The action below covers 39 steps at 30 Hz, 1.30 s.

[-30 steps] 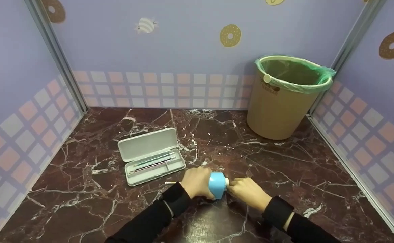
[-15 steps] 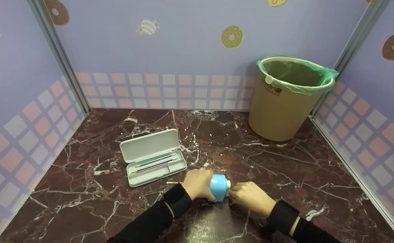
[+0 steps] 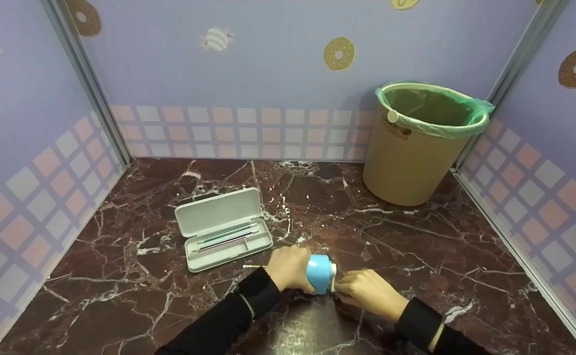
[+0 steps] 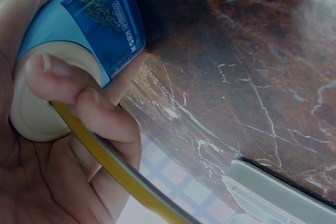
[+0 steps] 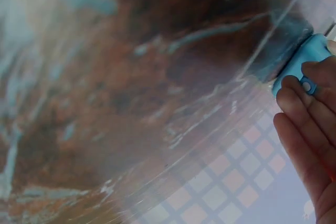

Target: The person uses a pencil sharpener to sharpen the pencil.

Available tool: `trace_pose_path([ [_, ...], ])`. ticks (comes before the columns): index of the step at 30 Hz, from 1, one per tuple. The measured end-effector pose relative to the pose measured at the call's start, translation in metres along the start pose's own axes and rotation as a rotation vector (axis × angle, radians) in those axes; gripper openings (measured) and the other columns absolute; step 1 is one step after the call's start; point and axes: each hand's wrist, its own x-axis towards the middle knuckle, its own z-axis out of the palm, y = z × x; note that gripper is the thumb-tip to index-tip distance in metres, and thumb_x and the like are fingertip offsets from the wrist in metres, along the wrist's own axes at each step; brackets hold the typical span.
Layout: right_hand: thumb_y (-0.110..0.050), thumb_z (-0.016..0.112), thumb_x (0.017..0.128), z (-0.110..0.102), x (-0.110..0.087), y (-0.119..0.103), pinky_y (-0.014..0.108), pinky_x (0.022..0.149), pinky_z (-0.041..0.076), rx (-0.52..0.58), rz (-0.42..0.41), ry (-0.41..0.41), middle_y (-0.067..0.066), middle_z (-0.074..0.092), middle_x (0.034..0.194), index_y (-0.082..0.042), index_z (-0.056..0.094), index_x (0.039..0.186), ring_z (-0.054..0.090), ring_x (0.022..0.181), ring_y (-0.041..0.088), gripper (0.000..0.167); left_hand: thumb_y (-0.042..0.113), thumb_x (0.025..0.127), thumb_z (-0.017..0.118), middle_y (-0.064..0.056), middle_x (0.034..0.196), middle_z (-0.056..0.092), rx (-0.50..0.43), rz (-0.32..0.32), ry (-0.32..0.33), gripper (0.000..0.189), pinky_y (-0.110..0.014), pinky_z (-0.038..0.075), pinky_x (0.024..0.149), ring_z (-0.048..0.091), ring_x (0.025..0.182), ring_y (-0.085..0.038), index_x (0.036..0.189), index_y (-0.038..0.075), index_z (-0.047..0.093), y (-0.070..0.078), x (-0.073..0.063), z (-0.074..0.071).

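Observation:
A blue crank pencil sharpener (image 3: 319,274) lies on its side on the dark marble surface, gripped by my left hand (image 3: 289,268). Its cream face and clear blue bin (image 4: 113,22), with shavings inside, show in the left wrist view. A yellow-and-grey striped pencil (image 4: 113,166) is stuck into the hole of that face, and two left fingertips touch it. On the sharpener's other end, my right hand (image 3: 367,291) pinches the crank handle (image 5: 308,85), largely covered by the fingers. The crank's cream arm (image 3: 333,282) points down towards me.
An open white pencil case (image 3: 219,258) with several pencils stands left of the hands. At the back right is a tan bin (image 3: 406,162) lined with a green bag. Patterned walls (image 3: 268,74) enclose the surface on three sides.
The right hand has moved down and slightly right, turning the crank, whose arm now shows pointing downward. The left hand keeps its hold on the sharpener. The head view has shifted slightly.

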Motion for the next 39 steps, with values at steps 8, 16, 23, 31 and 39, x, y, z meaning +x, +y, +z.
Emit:
trace_pose_path([
  [8,-0.015,0.087,0.075,-0.009,-0.002,-0.004,0.02,0.058,0.048,0.044,0.011,0.016,-0.009,0.072,0.076,-0.018,0.069,0.079,0.062,0.066,0.005,0.018,0.045,0.054,0.095,0.003,0.073,0.062,-0.019,-0.009,-0.028,0.053,-0.031,0.046,0.053,0.057,0.063,-0.016,0.083,0.014,0.062,0.001,0.003,-0.001],
  [16,-0.013,0.089,0.072,-0.031,0.002,-0.002,0.019,0.066,0.054,0.064,-0.015,0.086,-0.006,0.077,0.083,-0.012,0.079,0.093,0.066,0.072,0.006,0.024,0.046,0.053,0.097,0.0,0.079,0.069,-0.005,-0.021,-0.035,0.057,-0.036,0.053,0.058,0.065,0.069,-0.02,0.087,0.013,0.065,0.002,0.004,-0.005],
  [23,-0.011,0.089,0.072,-0.047,0.007,0.008,0.017,0.064,0.053,0.091,0.021,0.114,-0.005,0.077,0.082,-0.011,0.08,0.095,0.066,0.069,0.005,0.024,0.045,0.052,0.097,0.0,0.082,0.07,-0.005,-0.003,-0.056,0.057,-0.037,0.055,0.06,0.068,0.073,-0.02,0.088,0.013,0.067,0.003,0.006,-0.005],
  [31,-0.017,0.089,0.07,-0.049,0.009,0.018,0.021,0.065,0.056,0.009,0.025,0.13,-0.004,0.077,0.083,-0.01,0.079,0.096,0.069,0.072,0.008,0.028,0.045,0.052,0.097,-0.002,0.083,0.073,0.01,0.039,-0.044,0.059,-0.037,0.056,0.06,0.07,0.074,-0.021,0.092,0.012,0.068,0.004,0.004,-0.004],
  [39,-0.02,0.084,0.079,-0.048,0.023,0.032,0.026,0.065,0.058,-0.125,0.069,0.095,-0.001,0.077,0.087,-0.01,0.079,0.1,0.072,0.076,0.012,0.024,0.047,0.053,0.097,-0.003,0.088,0.075,0.04,0.078,-0.026,0.066,-0.036,0.058,0.064,0.073,0.076,-0.023,0.1,0.012,0.068,0.003,0.004,-0.001],
])
